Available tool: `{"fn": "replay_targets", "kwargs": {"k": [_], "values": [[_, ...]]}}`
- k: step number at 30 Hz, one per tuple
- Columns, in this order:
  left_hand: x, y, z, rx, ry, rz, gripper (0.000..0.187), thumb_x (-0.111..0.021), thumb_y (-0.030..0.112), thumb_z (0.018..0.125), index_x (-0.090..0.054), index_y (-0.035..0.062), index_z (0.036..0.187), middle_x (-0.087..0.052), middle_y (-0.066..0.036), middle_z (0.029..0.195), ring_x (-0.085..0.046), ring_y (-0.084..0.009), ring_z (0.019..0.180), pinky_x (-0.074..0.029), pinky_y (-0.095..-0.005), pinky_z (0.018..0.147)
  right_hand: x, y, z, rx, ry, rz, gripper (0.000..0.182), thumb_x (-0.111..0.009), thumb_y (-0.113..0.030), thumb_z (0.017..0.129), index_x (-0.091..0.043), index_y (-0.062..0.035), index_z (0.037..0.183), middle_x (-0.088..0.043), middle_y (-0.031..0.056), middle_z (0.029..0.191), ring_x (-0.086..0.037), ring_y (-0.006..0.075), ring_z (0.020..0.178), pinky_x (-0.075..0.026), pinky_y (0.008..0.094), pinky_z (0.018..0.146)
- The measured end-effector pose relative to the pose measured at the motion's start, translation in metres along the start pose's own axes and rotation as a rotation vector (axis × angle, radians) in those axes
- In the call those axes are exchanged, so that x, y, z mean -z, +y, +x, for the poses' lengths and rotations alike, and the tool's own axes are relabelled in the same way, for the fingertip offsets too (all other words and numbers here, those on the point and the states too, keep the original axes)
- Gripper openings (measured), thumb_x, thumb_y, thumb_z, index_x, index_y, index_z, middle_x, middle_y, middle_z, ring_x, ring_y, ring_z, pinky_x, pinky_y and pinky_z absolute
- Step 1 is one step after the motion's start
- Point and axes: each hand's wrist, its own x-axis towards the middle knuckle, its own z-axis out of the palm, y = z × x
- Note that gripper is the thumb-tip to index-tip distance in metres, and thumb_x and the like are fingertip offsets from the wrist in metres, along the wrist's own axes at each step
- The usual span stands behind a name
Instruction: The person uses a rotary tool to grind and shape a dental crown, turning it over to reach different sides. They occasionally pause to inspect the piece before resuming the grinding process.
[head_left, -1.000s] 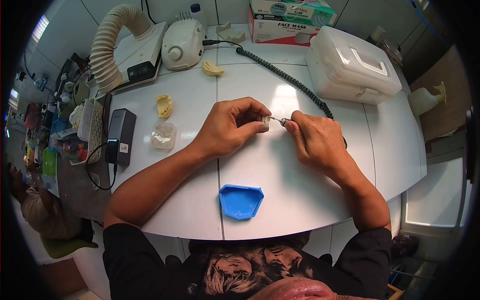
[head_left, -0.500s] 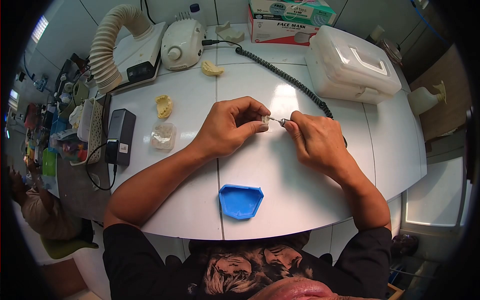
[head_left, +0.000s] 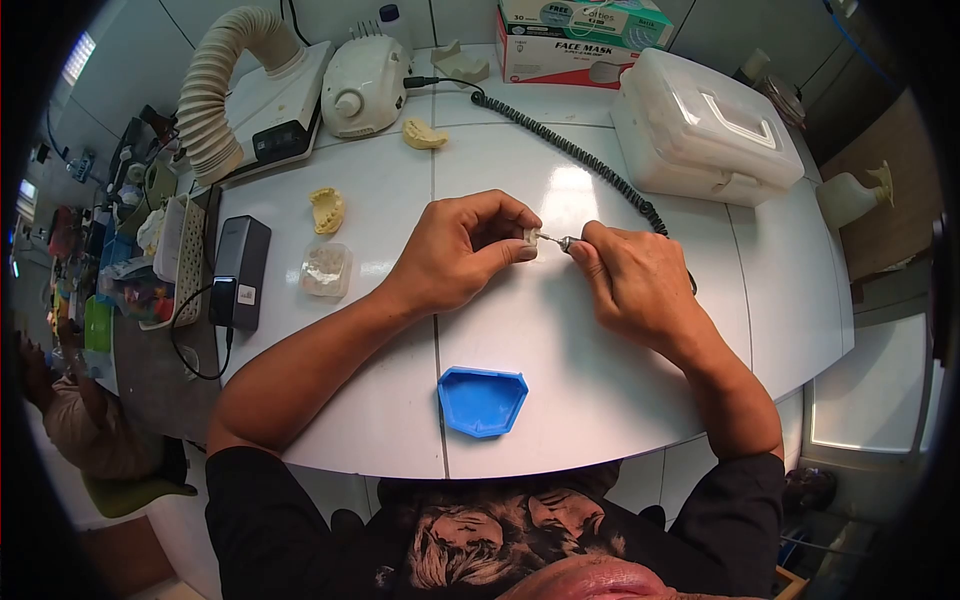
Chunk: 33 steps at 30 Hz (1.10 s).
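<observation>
Presently | pale piece | pinched at tip of left grip

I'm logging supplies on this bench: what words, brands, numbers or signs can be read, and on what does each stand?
"FACE MASK": red-and-white box
"FREE": green box on top of it
"30": same green box
"ofties": same green box; its first letter is unclear
Too small or blurred to read: the remaining print on both boxes and the white label on the dark block.
</observation>
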Motion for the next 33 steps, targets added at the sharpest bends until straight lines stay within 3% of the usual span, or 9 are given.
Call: {"fn": "replay_targets", "kwargs": {"k": [33], "values": [[-0.0005,0.0003,-0.0006,0.001,-0.001,0.01,0.022,-0.074,-0.003,0.101,-0.072,-0.0028,0.123,-0.077,-0.006,0.109,-0.073,-0.0099,0.101,-0.059,-0.0264,0.094,-0.0004,0.0009,0.0001,-0.021,-0.016,-0.002,0.04,-0.056,-0.035,0.112,-0.064,-0.0051,0.087,-0.068,0.017,0.068,-0.063,0.0443,0.06,-0.047,0.0547,0.058]]}}
